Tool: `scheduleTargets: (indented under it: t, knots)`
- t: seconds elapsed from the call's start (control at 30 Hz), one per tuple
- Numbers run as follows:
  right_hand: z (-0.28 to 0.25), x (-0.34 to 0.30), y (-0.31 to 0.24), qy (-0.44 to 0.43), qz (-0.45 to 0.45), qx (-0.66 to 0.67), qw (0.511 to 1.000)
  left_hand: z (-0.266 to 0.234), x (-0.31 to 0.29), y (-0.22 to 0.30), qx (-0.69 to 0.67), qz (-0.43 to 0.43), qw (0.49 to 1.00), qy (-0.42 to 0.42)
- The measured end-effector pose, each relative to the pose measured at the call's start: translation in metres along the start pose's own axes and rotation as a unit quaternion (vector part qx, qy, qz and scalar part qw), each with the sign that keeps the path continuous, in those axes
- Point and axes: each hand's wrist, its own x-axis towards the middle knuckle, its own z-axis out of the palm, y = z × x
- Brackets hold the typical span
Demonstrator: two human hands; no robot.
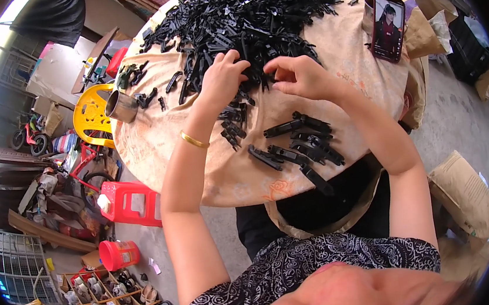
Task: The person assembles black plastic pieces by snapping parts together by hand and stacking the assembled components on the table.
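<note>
A large heap of small black plastic parts covers the far half of the round table. My left hand is at the heap's near edge, its fingers curled down among the parts. Facing it, my right hand is closed, thumb bent toward the curled fingers; dark pieces lie by its fingertips. What either hand holds is too hidden to tell. Between my forearms lies a loose group of longer black clip-like parts. A smaller cluster of black parts lies beside my left wrist.
A patterned beige cloth covers the table. A metal cup stands at its left edge, and a propped phone at the right. An open bag sits at my lap. Left are a yellow chair and a red jug.
</note>
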Motion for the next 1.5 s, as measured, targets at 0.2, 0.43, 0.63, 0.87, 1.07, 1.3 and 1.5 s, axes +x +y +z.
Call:
scheduleTargets:
  t: [0.2,0.43,0.63,0.87,1.07,1.3,1.5]
  knots:
    - [-0.002,0.004,0.013,0.092,0.007,0.161,0.983,0.002,0.007,0.002,0.041,0.043,0.998,-0.033]
    - [-0.003,0.004,-0.004,0.094,0.043,0.192,0.976,0.003,-0.015,0.001,-0.181,-0.168,0.964,0.095]
    - [0.006,0.001,-0.003,0.085,0.041,0.278,0.956,0.001,-0.007,0.028,-0.597,-0.376,0.702,0.097]
    - [0.007,0.002,0.0,0.137,0.042,0.197,0.97,-0.006,-0.009,0.056,-0.666,-0.317,0.675,0.037]
    - [0.01,0.0,-0.001,0.122,0.034,0.21,0.969,-0.011,-0.012,0.057,-0.629,-0.299,0.717,0.024]
    - [0.005,0.001,-0.012,0.196,-0.088,-0.072,0.974,-0.018,-0.015,0.062,-0.442,-0.243,0.862,0.046]
    - [-0.002,-0.001,-0.002,0.063,-0.074,-0.024,0.995,-0.018,-0.018,0.057,-0.352,-0.186,0.917,0.026]
